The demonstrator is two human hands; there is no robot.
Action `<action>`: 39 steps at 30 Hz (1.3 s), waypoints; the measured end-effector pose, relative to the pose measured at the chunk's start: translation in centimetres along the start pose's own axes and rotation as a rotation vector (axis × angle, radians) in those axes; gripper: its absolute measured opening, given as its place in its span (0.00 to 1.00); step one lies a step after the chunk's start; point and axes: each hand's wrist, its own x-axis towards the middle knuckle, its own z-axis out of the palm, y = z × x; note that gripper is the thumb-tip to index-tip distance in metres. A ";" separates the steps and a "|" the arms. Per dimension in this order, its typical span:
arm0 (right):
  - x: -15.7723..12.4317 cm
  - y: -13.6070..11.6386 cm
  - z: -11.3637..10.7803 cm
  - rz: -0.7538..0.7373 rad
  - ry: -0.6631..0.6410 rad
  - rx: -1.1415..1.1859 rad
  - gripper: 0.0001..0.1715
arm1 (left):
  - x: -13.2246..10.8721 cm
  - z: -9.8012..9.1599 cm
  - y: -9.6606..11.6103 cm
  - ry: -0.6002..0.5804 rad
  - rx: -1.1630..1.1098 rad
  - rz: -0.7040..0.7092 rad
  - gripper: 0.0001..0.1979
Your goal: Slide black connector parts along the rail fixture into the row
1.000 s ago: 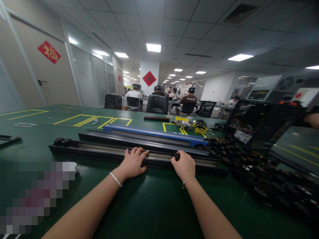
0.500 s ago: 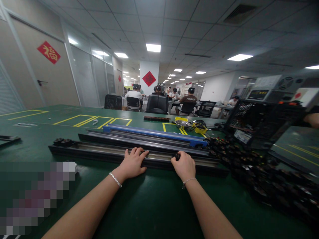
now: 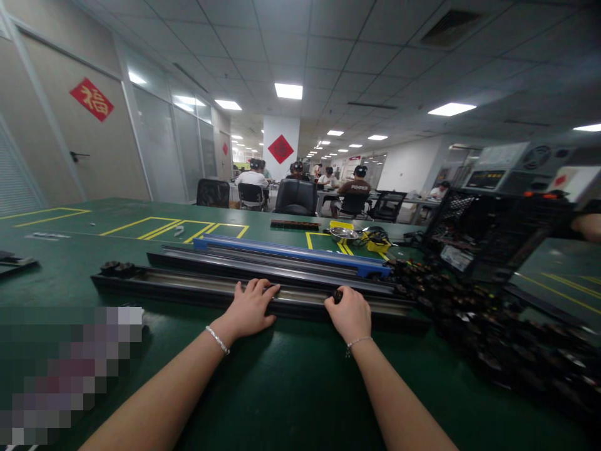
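Observation:
A long black channel rail (image 3: 178, 294) lies across the green table in front of me, with small black parts (image 3: 117, 269) seated at its left end. My left hand (image 3: 251, 308) rests on the rail near its middle, fingers spread. Further right, my right hand (image 3: 350, 311) is closed around a small black part (image 3: 337, 295) over the channel. Behind this rail lie another dark rail (image 3: 277, 270) and a blue one (image 3: 282, 248).
Many small black parts (image 3: 488, 332) are heaped at the right, beside a tipped black crate (image 3: 498, 232). A metal bowl (image 3: 344, 233) and a dark strip (image 3: 295, 225) are further back. A person's arm (image 3: 586, 227) shows at the right edge.
My right hand has moved slightly to the right along the rail with the small black part. My left hand has stayed in place.

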 end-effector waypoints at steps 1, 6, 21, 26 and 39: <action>0.0 0.0 0.0 -0.001 -0.002 0.001 0.16 | 0.0 0.0 0.0 0.005 -0.005 0.004 0.37; 0.0 0.0 -0.2 0.014 -0.010 -0.008 0.16 | 0.0 0.0 -0.1 0.004 -0.013 0.001 0.36; 0.2 0.7 -0.5 0.040 -0.006 -0.028 0.16 | 0.0 0.0 -0.2 -0.001 -0.011 0.004 0.35; 0.3 0.9 -0.7 0.060 -0.012 -0.050 0.15 | 0.0 0.1 -0.2 -0.004 -0.006 -0.002 0.36; 0.4 1.1 -1.0 0.077 -0.034 -0.052 0.17 | 0.0 -0.1 0.0 -0.014 -0.010 -0.014 0.35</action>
